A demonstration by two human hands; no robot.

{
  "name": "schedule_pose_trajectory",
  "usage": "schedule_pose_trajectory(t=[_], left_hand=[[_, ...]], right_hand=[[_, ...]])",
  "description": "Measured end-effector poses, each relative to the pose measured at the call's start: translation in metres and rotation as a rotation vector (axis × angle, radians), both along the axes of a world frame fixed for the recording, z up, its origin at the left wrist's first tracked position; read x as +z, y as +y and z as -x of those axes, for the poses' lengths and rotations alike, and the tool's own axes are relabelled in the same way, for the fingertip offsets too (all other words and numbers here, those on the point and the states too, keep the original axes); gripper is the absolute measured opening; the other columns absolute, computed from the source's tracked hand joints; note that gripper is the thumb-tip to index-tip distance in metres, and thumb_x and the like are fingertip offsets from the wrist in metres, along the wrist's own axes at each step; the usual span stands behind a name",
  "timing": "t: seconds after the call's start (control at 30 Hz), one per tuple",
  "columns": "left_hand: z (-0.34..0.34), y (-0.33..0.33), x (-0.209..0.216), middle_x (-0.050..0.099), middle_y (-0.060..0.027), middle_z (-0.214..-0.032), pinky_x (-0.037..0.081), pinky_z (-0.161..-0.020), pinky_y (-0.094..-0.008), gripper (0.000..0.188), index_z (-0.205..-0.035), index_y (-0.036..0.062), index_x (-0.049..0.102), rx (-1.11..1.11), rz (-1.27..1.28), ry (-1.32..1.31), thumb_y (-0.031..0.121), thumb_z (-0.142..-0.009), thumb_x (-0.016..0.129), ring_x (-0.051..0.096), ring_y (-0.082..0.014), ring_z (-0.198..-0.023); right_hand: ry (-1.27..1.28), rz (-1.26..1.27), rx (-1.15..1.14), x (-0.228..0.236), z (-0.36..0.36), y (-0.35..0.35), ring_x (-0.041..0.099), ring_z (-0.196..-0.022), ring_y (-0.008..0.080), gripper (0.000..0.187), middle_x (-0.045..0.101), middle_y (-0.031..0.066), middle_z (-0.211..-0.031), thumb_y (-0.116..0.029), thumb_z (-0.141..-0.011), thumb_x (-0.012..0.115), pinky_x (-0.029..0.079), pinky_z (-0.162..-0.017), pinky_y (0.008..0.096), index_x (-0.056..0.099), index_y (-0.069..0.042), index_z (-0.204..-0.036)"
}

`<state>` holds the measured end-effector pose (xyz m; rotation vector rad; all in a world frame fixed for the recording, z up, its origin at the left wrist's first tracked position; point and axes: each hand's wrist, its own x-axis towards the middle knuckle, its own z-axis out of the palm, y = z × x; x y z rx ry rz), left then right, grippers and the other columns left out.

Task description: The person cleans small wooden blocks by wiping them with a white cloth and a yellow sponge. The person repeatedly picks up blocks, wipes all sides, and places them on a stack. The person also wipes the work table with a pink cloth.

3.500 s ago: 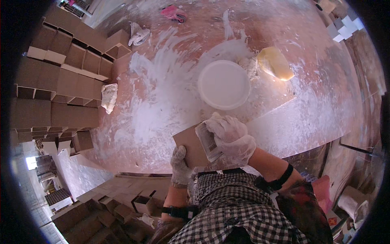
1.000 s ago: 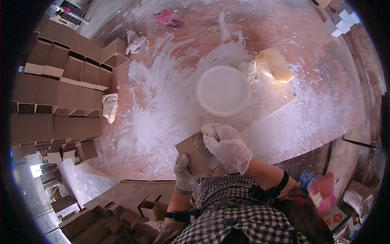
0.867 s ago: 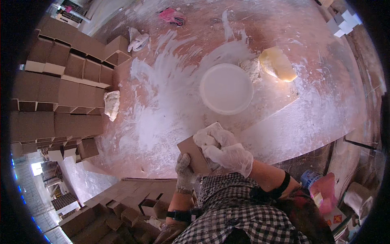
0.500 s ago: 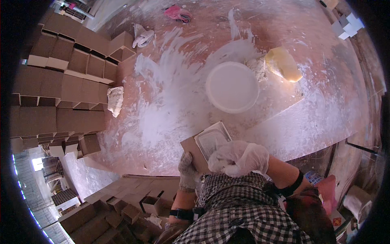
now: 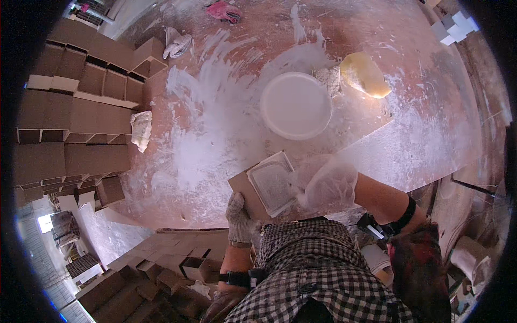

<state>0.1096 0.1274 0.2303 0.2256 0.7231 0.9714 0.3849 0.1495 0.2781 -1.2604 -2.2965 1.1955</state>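
Observation:
My left hand [image 5: 240, 218], in a greyish knit glove, grips the lower left edge of a brown board piece [image 5: 245, 183], which looks like a flat cardboard box. On its upper face lies a pale, white-smeared panel [image 5: 272, 183] with a rounded rectangular outline. The board is held tilted above the table, close to my checked apron. Over the panel's right side is my right hand [image 5: 329, 185] in a thin whitish plastic glove. Its fingers are smeared by motion, so whether they hold anything is hidden. Beyond the board stands a round white tub [image 5: 296, 106] of white material.
White smears cover the reddish table [image 5: 371, 134]. A yellowish lump [image 5: 364, 75] sits right of the tub. Brown boxes [image 5: 99, 118] are stacked at the left, with more boxes [image 5: 161, 277] below. A crumpled whitish cloth [image 5: 141, 131] and a pink cloth [image 5: 223, 11] lie on the table.
My right hand has moved right across the panel, uncovering more of its face. The board has shifted slightly left and up in view, while the whole scene has shifted a little too.

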Motion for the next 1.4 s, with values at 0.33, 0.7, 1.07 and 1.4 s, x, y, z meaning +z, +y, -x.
schedule_pose_trajectory(t=[0.33, 0.7, 1.07, 1.4], left_hand=[[0.006, -0.005, -0.018, 0.053, -0.0198, -0.131, 0.047, -0.097, -0.0528, 0.062, -0.134, 0.0004, 0.044, 0.029, 0.083, -0.021, 0.034, -0.086, 0.066, 0.056, -0.0368, -0.115], [0.011, -0.004, -0.014, 0.056, -0.0198, -0.128, 0.048, -0.095, -0.0531, 0.061, -0.132, 0.0004, 0.046, 0.006, 0.055, 0.018, 0.036, -0.087, 0.065, 0.057, -0.036, -0.113], [-0.002, -0.002, 0.007, 0.06, -0.014, -0.12, 0.051, -0.094, -0.0434, 0.061, -0.128, -0.0012, 0.049, 0.021, 0.05, 0.072, 0.033, -0.082, 0.072, 0.06, -0.0277, -0.11], [-0.004, 0.001, 0.002, 0.062, -0.0137, -0.118, 0.052, -0.092, -0.0426, 0.057, -0.126, -0.0009, 0.051, -0.031, -0.025, 0.114, 0.031, -0.083, 0.071, 0.061, -0.0274, -0.107]], right_hand=[[0.448, 0.068, -0.32, -0.03, 0.016, -0.007, 0.064, -0.084, 0.0317, 0.028, 0.066, 0.017, -0.088, -0.028, -0.079, 0.057, 0.052, -0.077, 0.0381, 0.065, -0.003, -0.088], [0.5, 0.165, -0.851, 0.004, 0.024, -0.022, 0.061, -0.095, 0.0277, 0.029, 0.062, 0.0157, -0.103, -0.012, -0.087, 0.056, 0.049, -0.081, 0.0362, 0.054, -0.002, -0.113], [0.532, 0.081, -1.04, 0.012, 0.073, -0.008, 0.06, -0.094, 0.033, 0.019, 0.063, 0.0154, -0.1, -0.01, -0.088, 0.058, 0.048, -0.082, 0.036, 0.059, -0.003, -0.106], [-0.044, -0.729, -0.584, 0.032, 0.091, 0.007, 0.057, -0.09, 0.0274, 0.019, 0.057, 0.0128, -0.097, -0.007, -0.086, 0.056, 0.047, -0.083, 0.0356, 0.058, -0.002, -0.103]])
